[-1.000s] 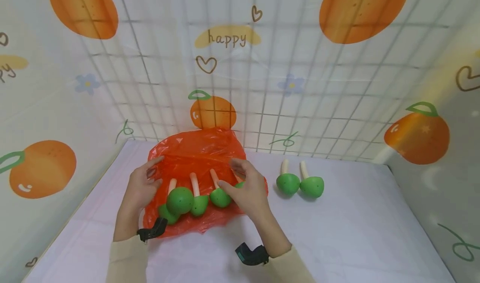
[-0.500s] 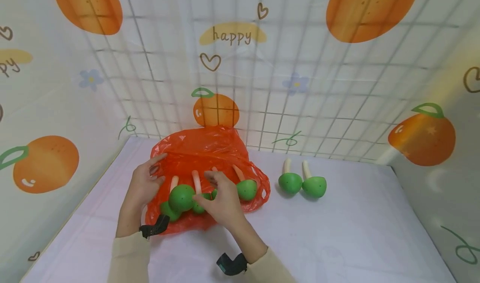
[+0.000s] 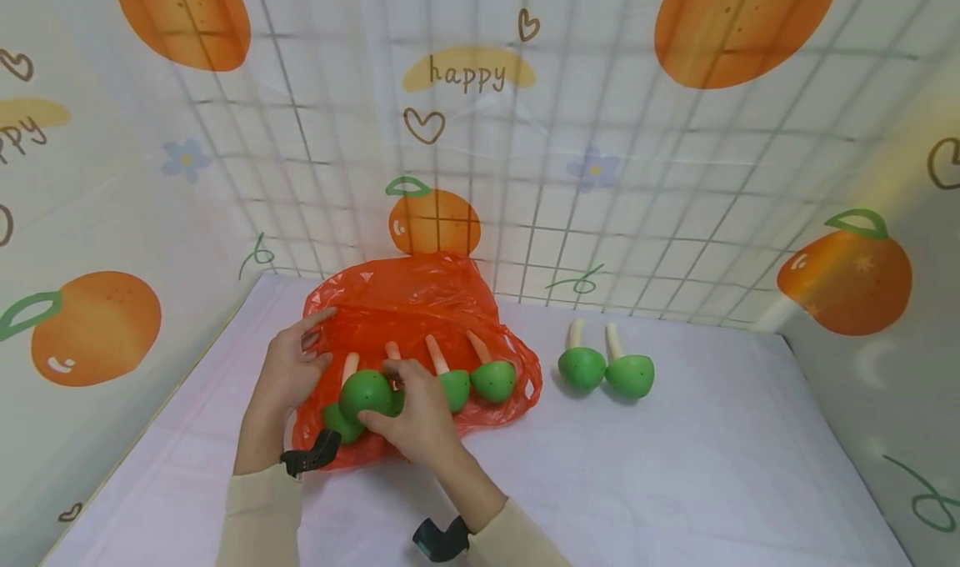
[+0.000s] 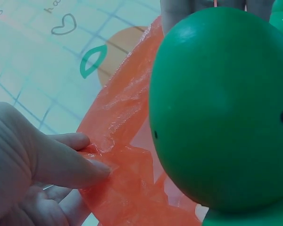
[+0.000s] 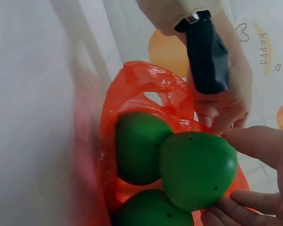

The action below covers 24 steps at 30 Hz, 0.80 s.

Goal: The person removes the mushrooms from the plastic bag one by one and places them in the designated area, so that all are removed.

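An orange-red plastic bag (image 3: 397, 288) lies spread on the table, with several green-capped toy mushrooms on it, their pale stems pointing away. My left hand (image 3: 288, 375) pinches the bag's left edge between thumb and fingers, as the left wrist view shows. My right hand (image 3: 420, 413) holds the cap of the uppermost mushroom (image 3: 365, 393), thumb on one side and fingers on the other. This cap rests against another mushroom (image 3: 339, 423) beneath it. Further right on the bag lie two more mushrooms, one (image 3: 454, 388) beside the other (image 3: 493, 380). The held mushroom's stem is hidden.
Right of the bag, two green mushrooms, one (image 3: 581, 368) touching the other (image 3: 630, 376), lie on the white table (image 3: 697, 467). A white cloth wall (image 3: 637, 175) printed with oranges stands behind and at both sides.
My right hand has moved left from the bag's right side, across the mushrooms, to the uppermost cap and now holds it. My left hand keeps its place on the bag's edge.
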Each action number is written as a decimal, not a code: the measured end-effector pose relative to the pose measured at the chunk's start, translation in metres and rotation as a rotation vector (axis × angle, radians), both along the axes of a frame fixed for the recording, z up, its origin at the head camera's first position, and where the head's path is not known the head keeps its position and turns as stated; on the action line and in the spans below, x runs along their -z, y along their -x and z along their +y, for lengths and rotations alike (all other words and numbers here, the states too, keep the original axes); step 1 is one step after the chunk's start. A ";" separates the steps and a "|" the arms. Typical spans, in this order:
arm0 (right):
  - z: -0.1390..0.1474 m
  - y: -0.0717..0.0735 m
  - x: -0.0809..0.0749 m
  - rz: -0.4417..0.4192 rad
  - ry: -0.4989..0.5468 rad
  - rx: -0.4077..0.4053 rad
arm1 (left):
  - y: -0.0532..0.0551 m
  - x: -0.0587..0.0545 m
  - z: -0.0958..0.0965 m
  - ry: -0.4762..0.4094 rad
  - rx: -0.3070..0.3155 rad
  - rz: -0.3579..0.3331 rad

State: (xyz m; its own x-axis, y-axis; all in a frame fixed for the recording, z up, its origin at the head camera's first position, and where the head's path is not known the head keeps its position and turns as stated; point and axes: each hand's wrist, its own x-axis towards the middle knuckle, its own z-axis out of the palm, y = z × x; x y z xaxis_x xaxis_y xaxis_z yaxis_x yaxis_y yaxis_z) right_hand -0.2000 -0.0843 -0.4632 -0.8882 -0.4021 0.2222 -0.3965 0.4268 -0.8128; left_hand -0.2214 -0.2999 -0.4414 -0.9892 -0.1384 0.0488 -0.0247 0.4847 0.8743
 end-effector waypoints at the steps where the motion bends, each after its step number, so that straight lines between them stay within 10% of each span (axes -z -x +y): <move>1: -0.001 0.000 0.000 -0.005 -0.004 0.002 | 0.000 0.000 0.000 0.000 0.000 -0.002; 24: -0.009 0.002 0.008 0.041 -0.036 0.024 | -0.001 -0.001 0.000 -0.019 -0.020 -0.026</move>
State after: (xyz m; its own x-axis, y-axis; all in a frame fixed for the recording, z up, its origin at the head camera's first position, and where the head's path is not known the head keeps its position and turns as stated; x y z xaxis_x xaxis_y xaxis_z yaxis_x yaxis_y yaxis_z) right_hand -0.2023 -0.0930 -0.4717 -0.8883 -0.3888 0.2445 -0.4185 0.4658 -0.7797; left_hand -0.2203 -0.2998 -0.4401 -0.9871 -0.1586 0.0204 -0.0569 0.4673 0.8823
